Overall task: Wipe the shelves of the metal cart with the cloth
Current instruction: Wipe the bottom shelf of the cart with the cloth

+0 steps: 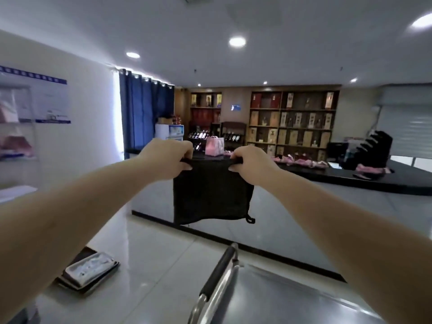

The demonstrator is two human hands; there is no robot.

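Both arms out, and the cloth [210, 195] hangs dead centre, held up flat in the air. The left hand [167, 157] is curled round one top corner and the right hand [252, 163] round the other. It's well apart from the cart [292, 298] down at 5 o'clock, so no wiping is under way, and I'd judge every shelf is yet to do. Only the cart's top and handle [218, 271] show, cut off by the frame edge. Lower shelves are hidden, and the fingertips are buried in the fabric.

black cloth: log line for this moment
black square cloth hanging | left grip pinches top corner | right grip pinches top corner | metal cart shelf untouched
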